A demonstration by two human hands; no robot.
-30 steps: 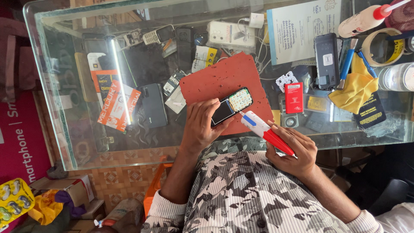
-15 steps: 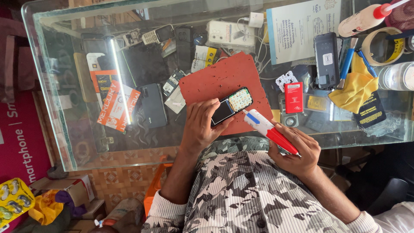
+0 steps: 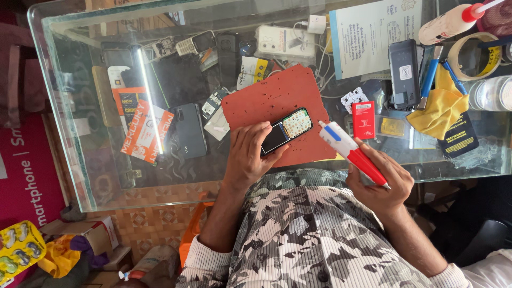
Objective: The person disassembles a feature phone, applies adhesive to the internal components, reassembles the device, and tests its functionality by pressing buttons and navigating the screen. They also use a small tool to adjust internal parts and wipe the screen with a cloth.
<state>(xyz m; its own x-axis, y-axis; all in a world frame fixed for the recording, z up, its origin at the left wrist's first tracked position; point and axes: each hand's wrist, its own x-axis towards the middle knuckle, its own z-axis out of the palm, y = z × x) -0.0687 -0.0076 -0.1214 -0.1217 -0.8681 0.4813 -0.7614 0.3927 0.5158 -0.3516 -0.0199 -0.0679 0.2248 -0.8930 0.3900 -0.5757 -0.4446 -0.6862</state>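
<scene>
One small keypad phone (image 3: 286,130), light, rigid and likely fragile with its insides bared, lay on the red work mat (image 3: 272,98); your left hand (image 3: 248,157) gripped its lower edges while your right hand (image 3: 381,178) clenched a red-and-white tool (image 3: 349,152) above the cluttered glass counter (image 3: 106,176).

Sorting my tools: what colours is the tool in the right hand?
The tool in the right hand is white and red with a blue stripe; head view.
</scene>
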